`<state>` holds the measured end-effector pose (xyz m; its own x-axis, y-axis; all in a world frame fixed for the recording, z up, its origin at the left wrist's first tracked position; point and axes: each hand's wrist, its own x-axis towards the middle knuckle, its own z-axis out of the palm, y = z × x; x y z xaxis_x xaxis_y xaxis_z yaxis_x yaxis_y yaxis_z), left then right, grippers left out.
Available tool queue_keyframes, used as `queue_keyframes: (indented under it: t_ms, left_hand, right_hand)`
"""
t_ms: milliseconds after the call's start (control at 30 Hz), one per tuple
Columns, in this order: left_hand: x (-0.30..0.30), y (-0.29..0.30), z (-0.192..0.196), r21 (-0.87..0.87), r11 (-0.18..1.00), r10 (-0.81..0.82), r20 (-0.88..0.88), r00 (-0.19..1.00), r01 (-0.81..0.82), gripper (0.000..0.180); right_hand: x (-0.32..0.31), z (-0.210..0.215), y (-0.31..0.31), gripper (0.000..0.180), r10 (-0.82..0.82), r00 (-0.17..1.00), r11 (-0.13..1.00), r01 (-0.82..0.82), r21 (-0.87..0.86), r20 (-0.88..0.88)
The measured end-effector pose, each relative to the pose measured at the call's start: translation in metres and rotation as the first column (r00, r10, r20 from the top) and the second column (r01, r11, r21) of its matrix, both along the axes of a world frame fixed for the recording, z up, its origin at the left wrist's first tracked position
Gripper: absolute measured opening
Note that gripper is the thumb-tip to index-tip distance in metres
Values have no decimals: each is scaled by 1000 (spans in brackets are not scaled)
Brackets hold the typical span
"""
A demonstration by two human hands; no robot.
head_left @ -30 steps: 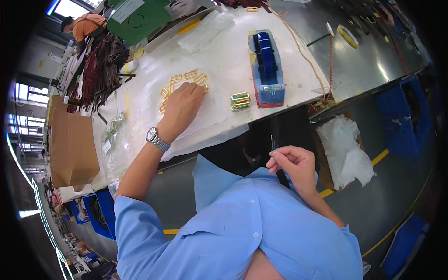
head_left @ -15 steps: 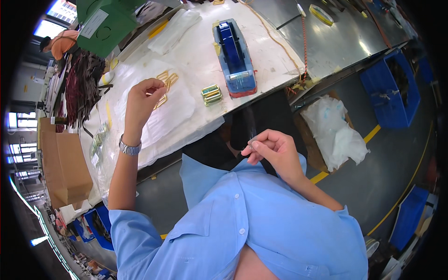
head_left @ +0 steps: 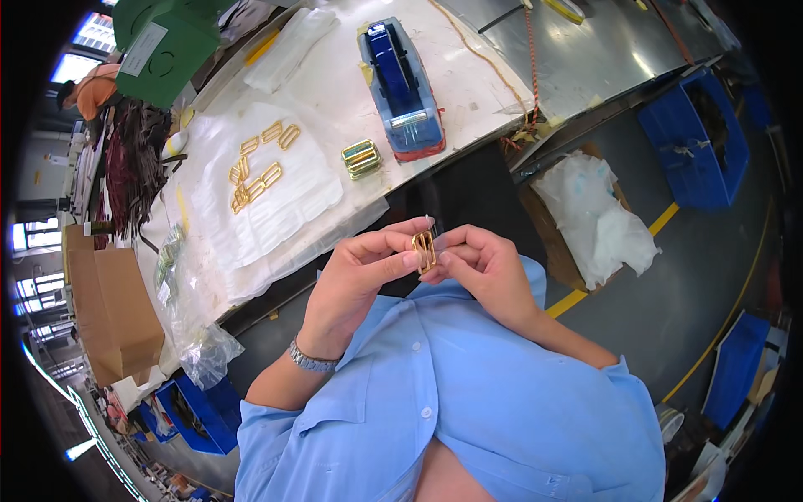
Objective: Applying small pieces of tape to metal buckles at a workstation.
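In front of my shirt, my left hand (head_left: 355,272) pinches a gold slide buckle (head_left: 424,249) between thumb and fingertips. My right hand (head_left: 489,268) is closed at the buckle's other side, its fingertips around a thin clear strip that looks like tape, hard to make out. Several loose gold buckles (head_left: 269,176) lie scattered on white plastic sheeting to the left. A small stack of gold buckles (head_left: 360,159), greenish at its sides, rests near the table edge. Beyond it stands a blue tape dispenser (head_left: 401,92).
The white table (head_left: 468,100) runs ahead, joined at right by a metal worktop (head_left: 619,58). Below it are a carton with white plastic (head_left: 594,217) and a blue crate (head_left: 694,142). A brown carton (head_left: 117,309) and clear bag (head_left: 201,351) are at left; a person (head_left: 92,88) stands far left.
My left hand has come from the loose buckles on the table to my right hand, bringing a gold buckle. The right hand stays close to where it was, fingers still pinched.
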<state>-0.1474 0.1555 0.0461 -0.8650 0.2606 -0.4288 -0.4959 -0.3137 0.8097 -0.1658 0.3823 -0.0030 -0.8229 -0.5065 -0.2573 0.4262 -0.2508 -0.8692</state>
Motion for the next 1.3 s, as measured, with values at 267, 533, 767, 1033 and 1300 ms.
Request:
queue_keyframes:
  t_ms: [267, 533, 767, 1033, 1300]
  left_hand:
    - [-5, 7, -13, -50, 998, 35, 34, 999, -34, 14]
    - [-10, 10, -22, -8, 999, 50, 97, 994, -50, 15]
    - [-14, 10, -25, 2, 999, 32, 120, 992, -32, 14]
    - [-13, 17, -35, 14, 997, 69, 26, 997, -69, 19]
    - [-19, 24, -51, -54, 998, -27, -28, 999, 26, 19]
  right_hand:
    - [2, 5, -1, 23, 13, 1000, 1000, -13, 1, 3]
    - [-1, 4, 4, 27, 41, 998, 998, -39, -44, 36]
    - [-7, -11, 7, 31, 163, 865, 932, 23, -363, 474]
    - [-7, -25, 14, 32, 189, 838, 914, 40, -403, 512]
    - [-9, -19, 16, 32, 200, 803, 918, 47, -394, 562]
